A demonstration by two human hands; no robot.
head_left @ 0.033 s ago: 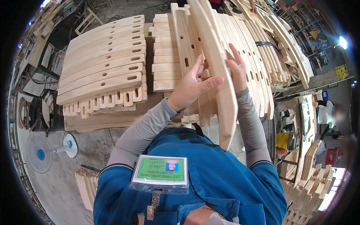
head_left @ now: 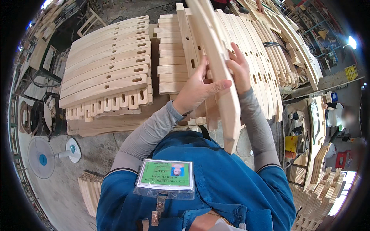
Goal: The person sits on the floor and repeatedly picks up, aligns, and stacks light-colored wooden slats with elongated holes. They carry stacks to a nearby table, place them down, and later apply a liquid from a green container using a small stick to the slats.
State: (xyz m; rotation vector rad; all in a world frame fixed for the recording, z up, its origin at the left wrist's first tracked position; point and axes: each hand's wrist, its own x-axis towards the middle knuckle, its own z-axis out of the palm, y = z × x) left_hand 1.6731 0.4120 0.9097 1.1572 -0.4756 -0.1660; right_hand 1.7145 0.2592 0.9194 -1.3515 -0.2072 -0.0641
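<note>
A long, slightly curved pale wooden slat (head_left: 230, 109) rises from in front of my body toward the far side, tilted on its edge. My left hand (head_left: 196, 88) grips it from the left, thumb across its face and the fingers partly hidden behind. On the other side my right hand (head_left: 241, 73) holds its right edge, with some fingers raised and part of the grip hidden by the wood. Beneath and beyond lie slotted slats (head_left: 192, 42), side by side and pointing away from me.
To the left stands a layered stack of slotted slats (head_left: 104, 71). A strapped bundle of slats (head_left: 275, 57) lies at the far right. A white fan (head_left: 41, 158) is on the floor at left, and more wood pieces (head_left: 318, 200) are piled at lower right. A person (head_left: 335, 115) is further off.
The slat has shifted a little to the left, its far end most of all. My right hand has moved slightly left with it.
</note>
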